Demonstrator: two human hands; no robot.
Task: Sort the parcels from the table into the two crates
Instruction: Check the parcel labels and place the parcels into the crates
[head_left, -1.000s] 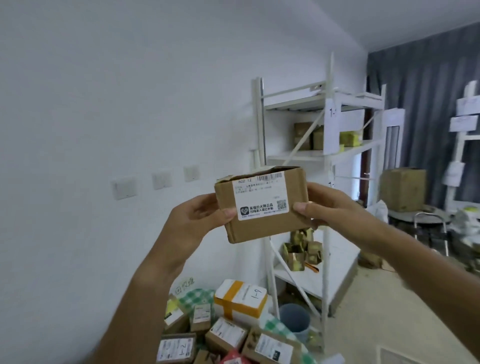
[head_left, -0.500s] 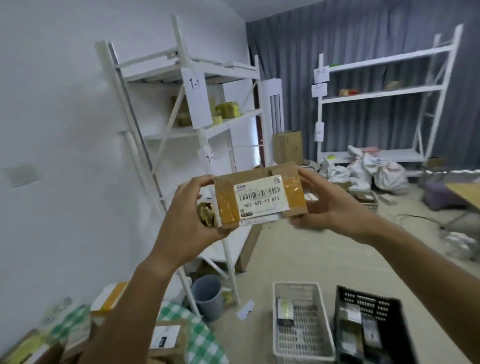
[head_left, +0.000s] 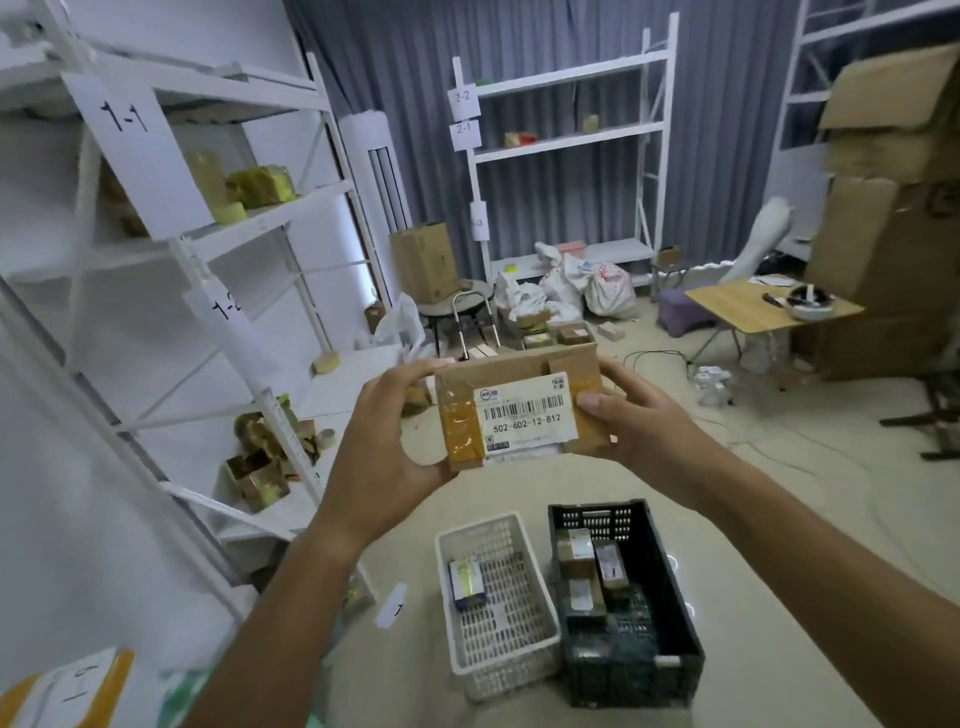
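Head view: a cardboard parcel (head_left: 521, 409) is being held up at chest height, well above the floor, w/ its label (502-602-12-812) being faced toward the camera. Going left to right: the left hand (head_left: 384, 431) is being wrapped round the left end, fingers curled over the top edge and thumb under the bottom corner. The right hand (head_left: 631, 415) is being clamped on the right end, thumb pressed flat on the front by the label, other fingers behind the box and mostly hidden.

Step in hand, imo: the label is being read so a crate can be picked. Best done by the code being checked fully before anything is being lowered, thumbs being kept off the barcode, and the box being kept level w/ both hands. The parcel should prob be set down into the crate rather than dropped, since stuff is already lying in both. Which crate matches that code can't be told from here.

Counts, left to right:
- parcels in hand: 1
- crates on the floor below: 2, touching side by side, white crate (head_left: 496, 603) on the left, black crate (head_left: 626, 597) on the right
- parcels in the white one: 1
- parcels in the black one: approx 3 being made out, maybe more, hard to tell in the dark bottom
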